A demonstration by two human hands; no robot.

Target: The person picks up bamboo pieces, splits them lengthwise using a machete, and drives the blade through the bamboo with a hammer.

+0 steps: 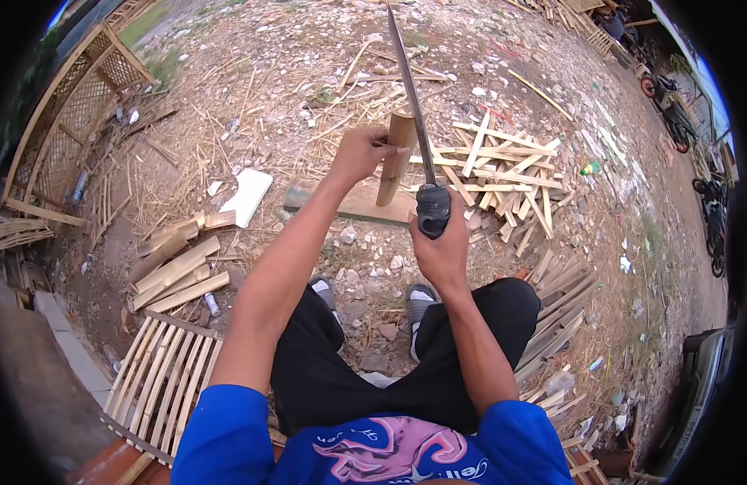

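Observation:
My left hand point(361, 155) is closed on the side of a split bamboo piece point(395, 166), which stands nearly upright. Its lower end is at a flat wooden board point(361, 204) on the ground. In my right hand point(444, 249) is the black-wrapped handle of a machete point(412, 89). Its long blade points up and away, just right of the bamboo's top; whether the two touch I cannot tell.
A heap of split bamboo strips point(503, 166) lies right of the board. Thicker bamboo pieces point(179, 271) and a slatted bamboo panel point(163, 376) are at left. Near my right knee are more strips point(563, 311). Motorbikes point(673, 113) stand far right.

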